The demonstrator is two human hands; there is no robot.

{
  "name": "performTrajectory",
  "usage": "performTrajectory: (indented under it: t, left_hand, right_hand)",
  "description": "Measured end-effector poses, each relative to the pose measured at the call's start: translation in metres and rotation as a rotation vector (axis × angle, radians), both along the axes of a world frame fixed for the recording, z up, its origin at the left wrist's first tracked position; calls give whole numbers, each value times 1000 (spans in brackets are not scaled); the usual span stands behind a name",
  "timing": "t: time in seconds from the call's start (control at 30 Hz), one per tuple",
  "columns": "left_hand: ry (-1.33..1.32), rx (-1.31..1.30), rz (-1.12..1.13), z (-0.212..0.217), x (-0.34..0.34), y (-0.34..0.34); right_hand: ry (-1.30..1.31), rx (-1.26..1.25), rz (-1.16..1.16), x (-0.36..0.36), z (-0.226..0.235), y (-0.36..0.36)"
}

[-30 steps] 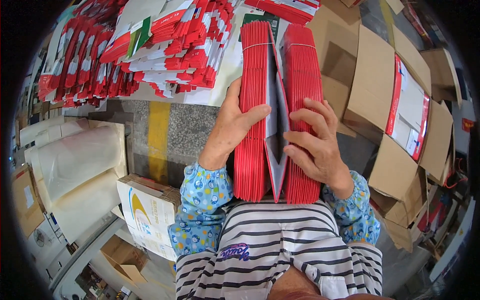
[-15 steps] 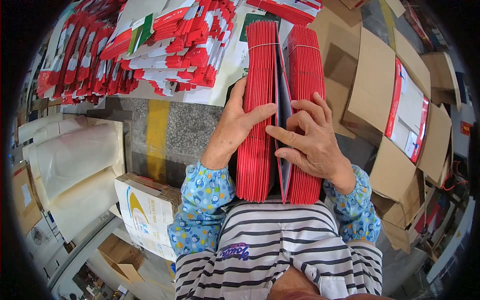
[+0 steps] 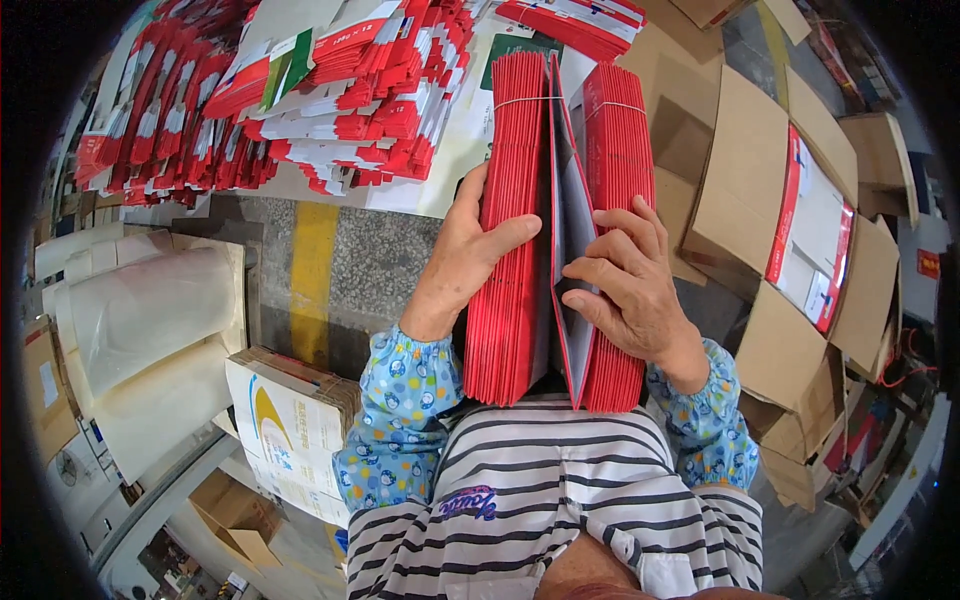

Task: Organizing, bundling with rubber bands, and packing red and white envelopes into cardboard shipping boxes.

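Note:
Two thick bundles of flat-folded red cartons stand side by side against my striped shirt. The left bundle (image 3: 512, 250) has a thin band round its far end. My left hand (image 3: 470, 250) wraps its left side, thumb over the top edges. The right bundle (image 3: 618, 130) is banded too. My right hand (image 3: 635, 280) grips it, fingers bent over its edges, with thumb and forefinger at the gap. In that gap a carton panel with a grey inner face (image 3: 574, 230) leans toward the right bundle. The palm sides of both hands are hidden.
Piled red-and-white folded cartons (image 3: 350, 110) cover the table at the far left. More red cartons (image 3: 580, 25) lie at the far edge. An open cardboard box (image 3: 735, 180) holding red-and-white packs stands on the right. A tied white carton stack (image 3: 290, 425) sits at my left.
The gap between the bundles has widened, the left one leaning left. My right hand has moved slightly right, its forefinger drawing back from the left bundle's edges.

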State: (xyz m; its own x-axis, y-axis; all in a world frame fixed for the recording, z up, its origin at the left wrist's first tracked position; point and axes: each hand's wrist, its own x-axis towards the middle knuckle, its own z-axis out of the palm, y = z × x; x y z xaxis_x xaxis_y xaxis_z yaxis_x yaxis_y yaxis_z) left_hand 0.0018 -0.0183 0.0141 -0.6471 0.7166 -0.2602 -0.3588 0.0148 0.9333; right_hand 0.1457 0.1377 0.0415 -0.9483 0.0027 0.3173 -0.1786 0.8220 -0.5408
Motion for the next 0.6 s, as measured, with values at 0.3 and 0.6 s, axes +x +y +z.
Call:
performTrajectory:
  t: [0.3, 0.6]
  left_hand:
    - [1, -5, 8, 2, 1, 3]
    - [-12, 7, -14, 3, 2, 6]
  right_hand:
    - [-68, 15, 32, -4, 8, -3]
    - [-50, 99, 39, -9, 8, -5]
